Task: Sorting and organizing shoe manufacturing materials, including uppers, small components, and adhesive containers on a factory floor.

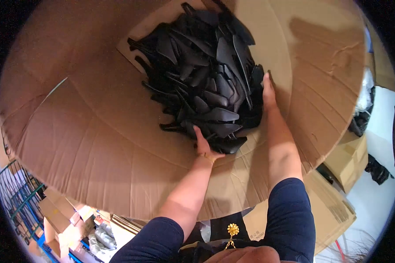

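A large heap of flat black pieces (215, 79), smooth, with pointed or curved ends, lies jumbled inside a big cardboard box (96, 131). My left hand (203, 147) is at the heap's near edge. Its thumb lies up against the pieces, and its other fingers are partly hidden beneath them. On the heap's right side my right hand (268, 91) presses in, one digit stretched upward along the edge and the rest hidden by the black pieces. Between them, my hands cup the near right part of the heap. Both forearms reach in over the box's near rim.
A cardboard sheet (129, 55) shows under the heap's left side. Outside the box are a blue-green metal rack (19, 193) and silvery wrapped things (103, 239) at lower left. At right stand a smaller carton (349, 158) and a black bag (377, 170) on the pale floor.
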### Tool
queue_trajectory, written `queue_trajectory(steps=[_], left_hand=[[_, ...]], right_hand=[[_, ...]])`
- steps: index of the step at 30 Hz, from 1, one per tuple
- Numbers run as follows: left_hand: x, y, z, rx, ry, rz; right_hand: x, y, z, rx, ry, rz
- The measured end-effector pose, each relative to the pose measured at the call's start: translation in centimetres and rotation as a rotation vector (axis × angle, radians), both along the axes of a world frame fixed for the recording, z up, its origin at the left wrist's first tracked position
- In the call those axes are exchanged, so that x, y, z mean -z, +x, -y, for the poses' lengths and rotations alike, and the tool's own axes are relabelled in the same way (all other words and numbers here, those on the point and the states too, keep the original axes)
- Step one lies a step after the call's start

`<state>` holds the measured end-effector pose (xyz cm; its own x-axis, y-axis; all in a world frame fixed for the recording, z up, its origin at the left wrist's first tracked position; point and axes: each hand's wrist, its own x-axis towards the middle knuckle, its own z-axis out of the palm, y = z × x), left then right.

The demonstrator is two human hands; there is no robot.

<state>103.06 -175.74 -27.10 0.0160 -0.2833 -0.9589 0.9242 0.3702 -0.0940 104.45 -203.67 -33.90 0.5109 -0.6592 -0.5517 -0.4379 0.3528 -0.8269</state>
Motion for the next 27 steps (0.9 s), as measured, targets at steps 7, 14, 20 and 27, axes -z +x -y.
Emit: queue_trajectory(steps=[7,14,20,27], left_hand=[[4.3,10.4,0.4,0.296,0.362,0.385],[8.5,11.9,-0.2,0.263,0.262,0.342],[9.6,12.2,-0.5,0.092,0.050,0.395],[13.5,11.8,-0.8,0.071,0.060,0.609]], right_hand=[[6.3,4.8,-1.9,0.058,0.166,0.105],[9.8,5.6,-1.2,-0.117,0.455,0.024],[7.0,5.5,-1.4,-0.027,0.465,-0.064],[9.0,2.5,-3.0,-0.002,0.498,0.231]])
